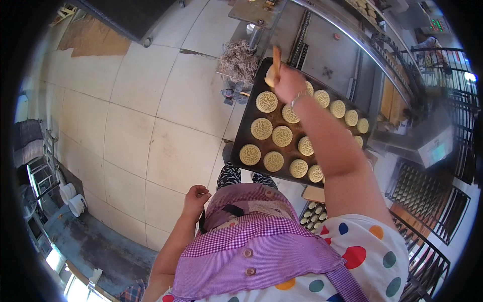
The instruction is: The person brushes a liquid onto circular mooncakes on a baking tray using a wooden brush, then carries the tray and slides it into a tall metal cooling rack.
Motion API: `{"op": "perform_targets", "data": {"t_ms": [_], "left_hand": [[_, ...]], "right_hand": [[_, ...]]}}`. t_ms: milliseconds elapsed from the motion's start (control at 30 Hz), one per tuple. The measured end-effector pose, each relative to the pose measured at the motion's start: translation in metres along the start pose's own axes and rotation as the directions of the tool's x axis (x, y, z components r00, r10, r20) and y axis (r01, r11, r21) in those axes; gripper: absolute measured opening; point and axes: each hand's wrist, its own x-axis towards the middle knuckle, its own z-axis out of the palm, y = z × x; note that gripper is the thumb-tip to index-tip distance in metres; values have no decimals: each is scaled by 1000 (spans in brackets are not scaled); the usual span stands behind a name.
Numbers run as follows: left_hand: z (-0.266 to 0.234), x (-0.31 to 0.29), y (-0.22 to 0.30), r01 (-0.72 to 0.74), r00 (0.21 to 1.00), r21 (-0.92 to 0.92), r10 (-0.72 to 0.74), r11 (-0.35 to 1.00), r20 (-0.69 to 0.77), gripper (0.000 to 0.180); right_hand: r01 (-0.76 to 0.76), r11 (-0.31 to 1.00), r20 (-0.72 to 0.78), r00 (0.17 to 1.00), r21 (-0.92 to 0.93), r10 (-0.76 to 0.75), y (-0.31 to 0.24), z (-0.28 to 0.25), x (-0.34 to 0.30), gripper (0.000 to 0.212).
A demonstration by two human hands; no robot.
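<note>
A dark baking tray (240, 132) lies in front of me to the right, with rows of pale round mooncakes (261, 129) that have fluted edges and stamped tops. My right hand (291, 84) reaches over its far left corner, closed around a wooden-handled brush (276, 61). The brush's pale end is low over a mooncake in that corner; whether they touch is hard to see. My right forearm covers part of the middle rows. Beside my apron, my left hand (196, 201) hangs with its fingers curled and nothing visible in them.
Metal machinery with a long rail (362, 43) stands beyond the tray. A mop head (238, 60) is just left of it. More small pastries (313, 215) sit lower down, right of my apron. Black racks (427, 201) stand at the right; white buckets (76, 205) are far left.
</note>
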Motion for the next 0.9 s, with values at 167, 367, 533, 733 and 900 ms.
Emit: {"op": "perform_targets", "data": {"t_ms": [167,367,533,733,900], "left_hand": [[5,0,0,8,1000,-9,-8,1000,19,35],[21,10,4,33,999,-16,-33,999,30,33],[37,10,15,-28,997,75,23,997,68,33],[68,7,32,-52,991,167,31,985,127,33],[96,5,41,-66,988,286,21,956,156,33]], "right_hand": [[38,997,-40,998,-61,-40,1,-7,13,18],[-55,915,427,895,400,-133,-57,24,-178,37],[-288,950,263,932,116,251,29,3,-117,33],[-247,924,-77,957,291,280,74,-55,-87,27],[-142,823,160,985,550,64,45,-3,-240,28]]}}
